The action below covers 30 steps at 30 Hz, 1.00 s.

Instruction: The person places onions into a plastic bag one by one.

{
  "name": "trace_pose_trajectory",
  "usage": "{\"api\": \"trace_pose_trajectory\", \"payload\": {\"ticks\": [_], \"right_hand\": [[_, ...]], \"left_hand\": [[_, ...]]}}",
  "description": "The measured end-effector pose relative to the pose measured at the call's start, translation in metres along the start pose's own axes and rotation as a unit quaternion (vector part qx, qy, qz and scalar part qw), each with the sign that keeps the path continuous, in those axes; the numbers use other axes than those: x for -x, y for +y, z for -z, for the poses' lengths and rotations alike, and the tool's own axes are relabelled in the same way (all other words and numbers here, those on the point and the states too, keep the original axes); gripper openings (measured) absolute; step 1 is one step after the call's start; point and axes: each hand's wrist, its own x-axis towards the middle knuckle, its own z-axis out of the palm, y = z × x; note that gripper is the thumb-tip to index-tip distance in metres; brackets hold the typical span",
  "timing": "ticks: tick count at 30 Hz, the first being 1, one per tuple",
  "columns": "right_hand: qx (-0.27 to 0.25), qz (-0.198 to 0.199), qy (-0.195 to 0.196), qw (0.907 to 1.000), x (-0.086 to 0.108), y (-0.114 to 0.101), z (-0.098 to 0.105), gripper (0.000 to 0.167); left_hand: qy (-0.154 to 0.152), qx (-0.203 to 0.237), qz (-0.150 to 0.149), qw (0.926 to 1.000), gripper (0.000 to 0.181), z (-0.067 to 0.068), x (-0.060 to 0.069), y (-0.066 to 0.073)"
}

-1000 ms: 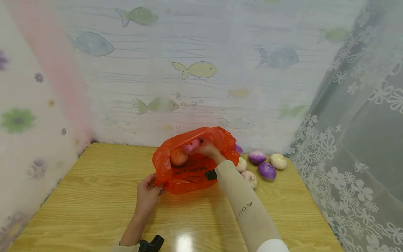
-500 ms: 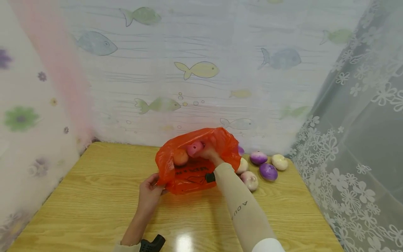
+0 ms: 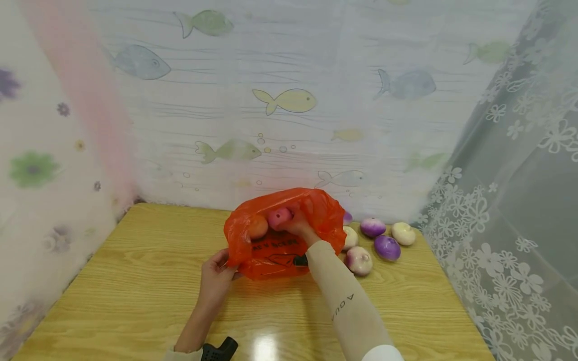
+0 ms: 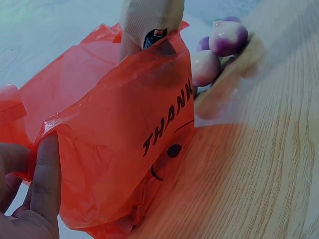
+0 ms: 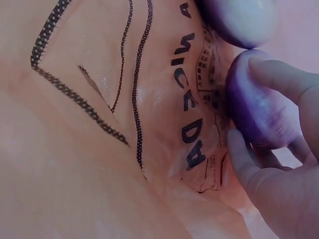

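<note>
An orange-red plastic bag (image 3: 284,271) with black printing lies on the table, its mouth held wide. At its near left rim, my left hand (image 3: 215,276) pinches the plastic between thumb and fingers; the left wrist view shows these fingers (image 4: 46,179) close up. My right hand (image 3: 300,224) is inside the bag and grips a purple-and-white onion (image 5: 259,107), thumb above and fingers below. Through the red tint that onion (image 3: 279,218) looks pink. Left of it in the bag lies another round onion (image 3: 258,227), tinted orange. A second purple-and-white onion (image 5: 244,20) shows beside the held one.
Right of the bag, several onions (image 3: 387,247) sit on the wooden table (image 3: 135,281), some purple, some cream. One pinkish onion (image 3: 359,260) is close to my right sleeve (image 3: 347,301). A fish-patterned curtain (image 3: 289,60) hangs behind the table's far edge.
My right hand has sunk slightly lower in the bag with the onion. The bag's far rim has dropped a little. The left hand keeps its hold on the near rim.
</note>
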Motion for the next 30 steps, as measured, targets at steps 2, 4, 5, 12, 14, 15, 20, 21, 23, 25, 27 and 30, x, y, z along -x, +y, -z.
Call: {"api": "trace_pose_trajectory", "payload": {"ticks": [2, 4, 5, 12, 14, 15, 20, 21, 23, 25, 27, 30], "right_hand": [[-0.015, 0.010, -0.002, 0.9998, 0.005, -0.002, 0.000, 0.060], [-0.020, 0.018, 0.000, 0.9996, 0.007, -0.004, 0.000, 0.058], [-0.023, 0.019, 0.000, 0.9996, 0.008, -0.005, -0.001, 0.057], [-0.087, 0.018, -0.007, 0.9960, -0.007, 0.012, -0.001, 0.047], [-0.096, 0.040, -0.010, 0.9945, -0.008, 0.012, 0.002, 0.043], [-0.095, 0.049, -0.015, 0.9941, -0.005, 0.007, 0.004, 0.042], [-0.022, 0.053, -0.041, 0.9975, 0.027, -0.034, 0.021, 0.048], [-0.005, 0.036, -0.049, 0.9981, 0.036, -0.046, 0.025, 0.054], [0.022, 0.039, -0.060, 0.9972, 0.044, -0.056, 0.030, 0.063], [0.040, 0.040, -0.077, 0.9954, 0.052, -0.065, 0.035, 0.064], [0.050, 0.051, -0.093, 0.9931, 0.061, -0.073, 0.041, 0.056], [0.045, 0.079, -0.120, 0.9885, 0.078, -0.084, 0.051, 0.045]], "left_hand": [[-0.001, 0.007, 0.000, 1.0000, 0.030, 0.000, 0.000, 0.000], [-0.004, 0.007, 0.000, 1.0000, 0.031, 0.000, 0.000, 0.000], [-0.005, 0.006, 0.000, 1.0000, 0.032, 0.000, 0.001, 0.000], [-0.002, -0.001, -0.004, 1.0000, 0.032, 0.001, 0.001, 0.001], [-0.002, 0.003, -0.005, 1.0000, 0.031, 0.002, 0.000, 0.000], [-0.001, 0.006, -0.004, 1.0000, 0.031, 0.002, 0.000, 0.000], [0.000, 0.011, -0.001, 0.9999, 0.031, 0.002, -0.001, 0.001], [0.000, 0.009, -0.001, 1.0000, 0.031, 0.002, -0.001, 0.001], [0.000, 0.001, -0.003, 1.0000, 0.031, 0.003, -0.001, 0.002], [0.000, -0.009, -0.002, 1.0000, 0.031, 0.004, -0.001, 0.002], [0.003, -0.016, -0.001, 0.9999, 0.032, 0.005, -0.001, 0.001], [0.004, -0.019, 0.003, 0.9998, 0.032, 0.005, -0.002, 0.000]]}}
